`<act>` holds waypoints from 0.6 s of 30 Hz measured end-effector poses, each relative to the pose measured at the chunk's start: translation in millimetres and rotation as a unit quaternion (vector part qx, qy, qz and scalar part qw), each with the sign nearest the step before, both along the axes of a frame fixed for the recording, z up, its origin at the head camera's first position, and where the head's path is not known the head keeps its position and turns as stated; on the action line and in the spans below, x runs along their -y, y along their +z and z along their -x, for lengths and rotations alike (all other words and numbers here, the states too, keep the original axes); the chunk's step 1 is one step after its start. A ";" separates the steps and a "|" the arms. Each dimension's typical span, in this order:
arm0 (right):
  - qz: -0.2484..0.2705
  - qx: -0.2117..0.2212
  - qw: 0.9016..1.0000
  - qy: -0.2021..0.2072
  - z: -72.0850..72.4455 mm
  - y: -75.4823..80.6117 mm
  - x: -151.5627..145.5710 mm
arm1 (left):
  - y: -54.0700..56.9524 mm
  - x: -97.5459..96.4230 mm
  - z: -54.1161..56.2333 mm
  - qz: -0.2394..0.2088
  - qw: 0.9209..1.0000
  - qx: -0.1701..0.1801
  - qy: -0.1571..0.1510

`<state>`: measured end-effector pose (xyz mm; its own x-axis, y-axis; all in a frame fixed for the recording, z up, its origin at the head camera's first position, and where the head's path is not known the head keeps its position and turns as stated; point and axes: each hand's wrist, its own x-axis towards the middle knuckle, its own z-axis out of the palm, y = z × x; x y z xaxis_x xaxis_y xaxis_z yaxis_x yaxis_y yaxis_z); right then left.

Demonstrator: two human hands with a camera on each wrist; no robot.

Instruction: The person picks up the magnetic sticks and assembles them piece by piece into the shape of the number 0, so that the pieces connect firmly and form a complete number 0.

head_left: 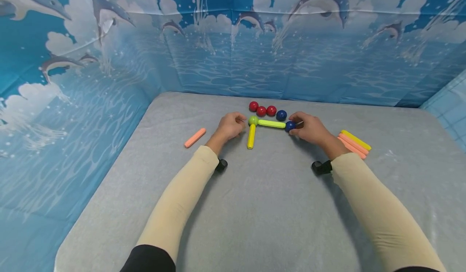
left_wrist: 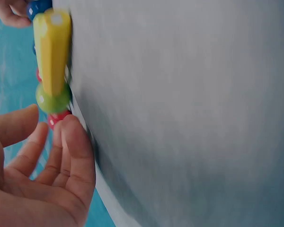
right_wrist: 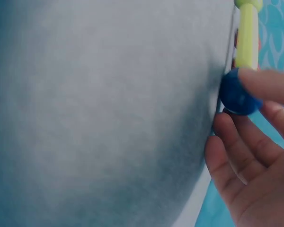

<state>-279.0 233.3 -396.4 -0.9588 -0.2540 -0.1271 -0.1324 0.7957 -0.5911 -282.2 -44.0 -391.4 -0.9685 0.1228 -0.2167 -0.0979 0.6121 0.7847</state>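
Observation:
A green ball [head_left: 253, 120] joins a yellow stick [head_left: 251, 137], which points toward the person, and a lime-green stick [head_left: 271, 124], which runs right to a blue ball [head_left: 290, 126]. My right hand [head_left: 309, 129] pinches that blue ball; the right wrist view shows the thumb across it and fingers [right_wrist: 229, 137] behind and below. Just left of the green ball, my left hand [head_left: 231, 125] is loosely bent and holds nothing. Its thumb and fingers stand apart in the left wrist view, close to the green ball [left_wrist: 53, 100].
Behind the joined pieces lie several red balls [head_left: 261, 111] and another blue ball [head_left: 281, 115]. One orange stick [head_left: 195, 137] lies at the left. Orange sticks [head_left: 351, 145] and a yellow stick [head_left: 356, 140] lie beside the right forearm. A dolphin-print curtain [head_left: 233, 61] borders the grey table [head_left: 269, 207].

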 end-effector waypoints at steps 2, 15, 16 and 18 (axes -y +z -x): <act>0.003 0.003 1.000 0.004 0.2 0.6 -2.0 | 0.1 3.2 3.8 0.020 1.000 -0.017 -0.009; 0.013 -0.006 0.999 -0.044 17.1 13.3 3.8 | 0.6 -2.2 26.3 0.083 0.985 -0.075 -0.133; 0.009 -0.008 0.999 -0.045 18.0 14.0 5.5 | -0.5 -3.4 27.7 0.082 0.985 -0.072 -0.135; 0.004 -0.013 0.999 -0.046 19.3 14.4 8.4 | -2.4 -5.9 29.8 0.082 0.985 -0.070 -0.136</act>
